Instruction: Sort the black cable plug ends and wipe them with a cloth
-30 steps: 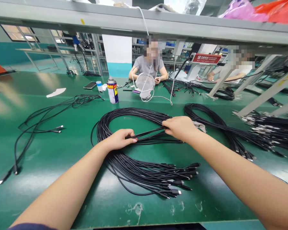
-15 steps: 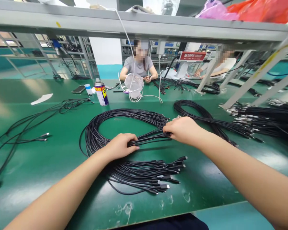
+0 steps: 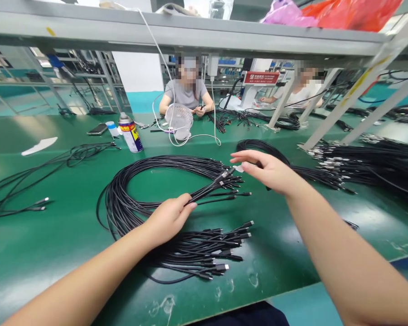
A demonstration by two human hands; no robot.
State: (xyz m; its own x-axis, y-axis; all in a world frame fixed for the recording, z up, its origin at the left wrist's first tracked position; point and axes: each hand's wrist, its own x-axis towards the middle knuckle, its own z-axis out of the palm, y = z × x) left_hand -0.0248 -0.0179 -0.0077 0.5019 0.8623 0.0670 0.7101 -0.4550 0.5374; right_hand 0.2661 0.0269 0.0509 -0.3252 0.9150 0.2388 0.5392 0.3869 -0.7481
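A large loop of black cables point(image 3: 122, 181) lies on the green table, its connector ends pointing right. My left hand point(image 3: 168, 217) is closed around several strands, lifting their black plugs point(image 3: 221, 179) slightly over the others. Just right of those plugs, my right hand point(image 3: 267, 170) has its fingers stretched out and apart. By its thumb shows a small whitish bit point(image 3: 238, 168), too small to name; I cannot tell if it touches the hand. Nearer me, below my left hand, the other cable ends point(image 3: 221, 244) fan out on the table.
Behind the loop stand a spray can point(image 3: 131, 133) and a small white fan point(image 3: 179, 121). Another cable coil point(image 3: 258, 145) and a big cable pile point(image 3: 387, 163) lie right. Loose cables point(image 3: 71, 156) lie left. A shelf beam point(image 3: 190, 34) crosses overhead; two people sit across.
My right hand has let go of the cable ends, opened and moved slightly up and away. My left hand now grips the strands and raises their plugs. The view has shifted right.
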